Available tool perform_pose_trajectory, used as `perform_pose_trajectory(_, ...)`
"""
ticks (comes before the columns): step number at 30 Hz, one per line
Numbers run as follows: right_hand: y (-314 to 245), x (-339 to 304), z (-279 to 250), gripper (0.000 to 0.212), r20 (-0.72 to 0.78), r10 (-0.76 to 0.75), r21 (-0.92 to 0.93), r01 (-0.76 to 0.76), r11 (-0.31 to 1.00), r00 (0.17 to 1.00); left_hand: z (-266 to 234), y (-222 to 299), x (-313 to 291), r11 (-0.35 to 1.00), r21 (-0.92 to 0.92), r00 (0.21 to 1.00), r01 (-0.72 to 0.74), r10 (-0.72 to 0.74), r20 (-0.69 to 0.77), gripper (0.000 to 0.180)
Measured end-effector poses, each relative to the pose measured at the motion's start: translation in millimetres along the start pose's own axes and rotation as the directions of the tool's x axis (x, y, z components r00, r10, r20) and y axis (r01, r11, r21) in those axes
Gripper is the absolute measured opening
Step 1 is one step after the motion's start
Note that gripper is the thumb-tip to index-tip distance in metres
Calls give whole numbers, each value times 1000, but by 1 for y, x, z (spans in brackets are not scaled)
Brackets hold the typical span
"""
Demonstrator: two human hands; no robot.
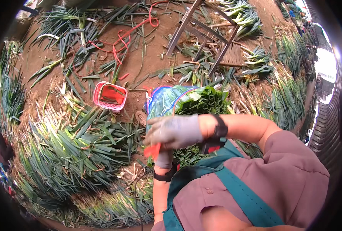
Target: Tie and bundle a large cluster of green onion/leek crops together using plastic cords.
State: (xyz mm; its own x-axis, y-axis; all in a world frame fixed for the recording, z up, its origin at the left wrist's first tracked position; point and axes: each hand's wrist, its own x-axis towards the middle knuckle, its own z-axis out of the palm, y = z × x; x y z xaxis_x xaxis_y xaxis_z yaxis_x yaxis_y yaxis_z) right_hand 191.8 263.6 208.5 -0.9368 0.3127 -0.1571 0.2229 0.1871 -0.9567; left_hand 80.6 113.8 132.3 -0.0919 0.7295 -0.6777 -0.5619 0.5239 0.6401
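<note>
My right hand (pixel 173 131), in a grey glove, reaches across in front of me with its fingers blurred by motion. Directly below it is my gloved left hand (pixel 164 158), mostly covered by the right one. A flat red-orange strip (pixel 152 151) sticks out beside the left hand, which seems to grip it; its other end is hidden. Just beyond my hands lies a thick bundle of leeks (pixel 205 101), its cut green leaf ends facing right. Clear and blue plastic wrapping (pixel 164 99) covers the bundle's left part. More cut green leaves (pixel 192 156) show below my right wrist.
A pink-and-white plastic basket (pixel 97 96) with red-orange pieces inside stands on the soil. Large heaps of leeks (pixel 74 150) lie to the left, and more leeks (pixel 288 92) to the right. Red ribbon (pixel 121 40) trails over the ground near a wooden chair frame (pixel 207 32).
</note>
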Motion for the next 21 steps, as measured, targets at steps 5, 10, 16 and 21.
perform_pose_trajectory(5,109,-53,-64,33,-191,429,-91,-451,888,883,13,32,14,958,-133,916,-253,282,285,27)
perform_pose_trajectory(10,176,-66,-30,28,208,661,-608,-433,665,721,23,40,8,974,-150,971,-173,194,142,36)
perform_pose_trajectory(16,164,-76,-30,22,-17,605,-321,-577,751,796,24,48,0,989,-121,991,-89,100,85,41)
perform_pose_trajectory(21,174,-74,-21,22,17,647,-406,-586,701,762,22,48,4,986,-153,995,-63,75,72,41)
